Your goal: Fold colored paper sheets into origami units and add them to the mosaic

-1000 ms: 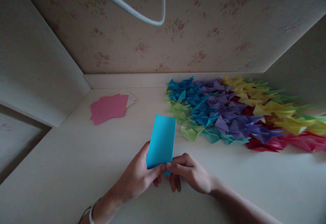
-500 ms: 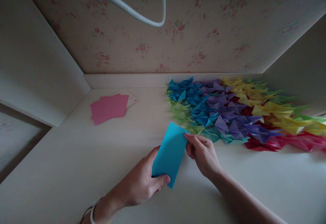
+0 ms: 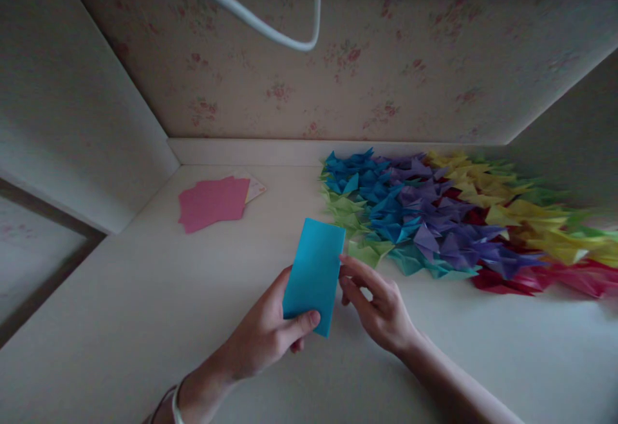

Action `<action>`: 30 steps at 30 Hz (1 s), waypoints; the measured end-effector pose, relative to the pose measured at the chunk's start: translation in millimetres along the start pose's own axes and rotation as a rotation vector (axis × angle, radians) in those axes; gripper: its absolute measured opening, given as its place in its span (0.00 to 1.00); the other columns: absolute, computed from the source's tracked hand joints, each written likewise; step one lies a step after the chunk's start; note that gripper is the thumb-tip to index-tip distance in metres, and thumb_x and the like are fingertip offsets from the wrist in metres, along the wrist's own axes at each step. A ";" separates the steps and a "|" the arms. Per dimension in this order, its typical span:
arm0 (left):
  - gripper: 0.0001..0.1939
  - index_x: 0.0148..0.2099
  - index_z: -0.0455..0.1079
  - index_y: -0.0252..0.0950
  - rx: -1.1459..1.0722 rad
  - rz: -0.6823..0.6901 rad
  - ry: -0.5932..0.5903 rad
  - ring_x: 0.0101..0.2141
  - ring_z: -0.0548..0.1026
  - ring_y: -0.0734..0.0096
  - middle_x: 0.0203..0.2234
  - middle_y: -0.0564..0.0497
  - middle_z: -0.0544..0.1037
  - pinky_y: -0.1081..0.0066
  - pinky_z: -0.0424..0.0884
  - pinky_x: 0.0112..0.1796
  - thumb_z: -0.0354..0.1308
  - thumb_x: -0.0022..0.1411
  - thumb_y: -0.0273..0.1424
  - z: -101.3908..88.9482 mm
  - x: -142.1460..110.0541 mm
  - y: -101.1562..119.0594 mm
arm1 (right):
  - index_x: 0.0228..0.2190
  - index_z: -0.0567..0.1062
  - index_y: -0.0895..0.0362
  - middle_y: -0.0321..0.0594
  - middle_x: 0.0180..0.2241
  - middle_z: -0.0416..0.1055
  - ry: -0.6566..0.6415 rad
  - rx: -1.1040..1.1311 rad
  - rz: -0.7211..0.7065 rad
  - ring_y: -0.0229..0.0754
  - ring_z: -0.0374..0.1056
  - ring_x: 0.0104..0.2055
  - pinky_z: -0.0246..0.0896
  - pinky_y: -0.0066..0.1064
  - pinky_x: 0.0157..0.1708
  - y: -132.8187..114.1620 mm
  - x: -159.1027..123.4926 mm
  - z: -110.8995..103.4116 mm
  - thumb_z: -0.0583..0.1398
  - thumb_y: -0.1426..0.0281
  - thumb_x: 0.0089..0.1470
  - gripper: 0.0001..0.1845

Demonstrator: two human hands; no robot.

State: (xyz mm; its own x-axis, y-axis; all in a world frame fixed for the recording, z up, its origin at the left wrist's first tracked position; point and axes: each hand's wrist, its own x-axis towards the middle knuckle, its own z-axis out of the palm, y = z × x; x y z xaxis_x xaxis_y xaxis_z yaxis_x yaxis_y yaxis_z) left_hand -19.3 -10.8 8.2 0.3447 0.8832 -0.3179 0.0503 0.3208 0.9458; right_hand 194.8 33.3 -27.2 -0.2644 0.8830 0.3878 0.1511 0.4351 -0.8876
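Have slid the right hand (image 3: 383,313) down from the top corner of the smooth, bright-blue paper rectangle (image 3: 315,276) to its right edge, with fingers loosely curled; cannot tell whether pinching. Grasp the rectangle from its left with the left hand (image 3: 268,335), with thumb over its lower front, above the white table (image 3: 193,302). See spiky, many-coloured folded-paper figures (image 3: 449,244) beyond the rectangle to its right, flat pink paper sheets (image 3: 212,205) beyond it to its left, floral wallpaper (image 3: 313,99) farthest.

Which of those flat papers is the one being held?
The bright blue paper, gripped in the left hand. The pink papers and the pale paper partly covered by them lie on the white table, farther left.
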 end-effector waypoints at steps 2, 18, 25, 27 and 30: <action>0.28 0.62 0.58 0.39 -0.036 0.008 -0.035 0.23 0.69 0.78 0.31 0.54 0.73 0.75 0.67 0.25 0.62 0.65 0.40 0.2 -1.3 1.9 | 0.52 0.74 0.52 0.41 0.34 0.78 -0.075 -0.163 -0.170 0.40 0.74 0.30 0.69 0.28 0.25 0.9 -2.3 1.0 0.57 0.77 0.61 0.20; 0.22 0.54 0.72 0.41 -0.224 0.139 0.205 0.41 0.75 0.61 0.53 0.45 0.74 0.66 0.69 0.42 0.57 0.65 0.48 -6.3 -2.4 3.1 | 0.25 0.80 0.58 0.42 0.24 0.78 -0.241 0.127 0.192 0.40 0.72 0.26 0.63 0.28 0.27 -19.4 -0.9 -3.8 0.59 0.61 0.63 0.20; 0.17 0.39 0.76 0.35 0.060 0.160 0.203 0.32 0.70 0.68 0.31 0.50 0.75 0.72 0.66 0.33 0.55 0.68 0.43 -6.3 2.1 7.2 | 0.21 0.72 0.58 0.35 0.19 0.70 -0.239 0.186 0.287 0.35 0.64 0.22 0.54 0.25 0.22 -25.7 -1.4 -1.1 0.60 0.62 0.61 0.19; 0.16 0.35 0.75 0.35 0.155 0.218 0.219 0.33 0.71 0.67 0.32 0.49 0.75 0.73 0.66 0.34 0.55 0.68 0.41 -4.9 2.0 8.7 | 0.22 0.70 0.57 0.33 0.19 0.66 -0.215 0.191 0.315 0.34 0.60 0.22 0.52 0.25 0.22 -24.4 -1.7 -0.3 0.61 0.62 0.60 0.18; 0.18 0.30 0.73 0.35 0.252 0.269 0.249 0.31 0.70 0.69 0.27 0.51 0.72 0.74 0.65 0.32 0.55 0.68 0.40 -3.0 1.5 9.6 | 0.23 0.68 0.57 0.30 0.19 0.61 -0.171 0.215 0.368 0.33 0.56 0.22 0.48 0.26 0.21 -21.3 -2.4 1.8 0.61 0.60 0.60 0.18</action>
State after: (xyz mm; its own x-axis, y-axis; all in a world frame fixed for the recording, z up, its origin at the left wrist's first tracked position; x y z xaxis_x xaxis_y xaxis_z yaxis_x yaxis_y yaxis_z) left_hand -21.1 -5.3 16.6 0.1419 0.9893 -0.0353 0.2270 0.0022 0.9739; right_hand 190.5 21.6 -9.7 -0.3866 0.9222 0.0064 0.0683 0.0356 -0.9970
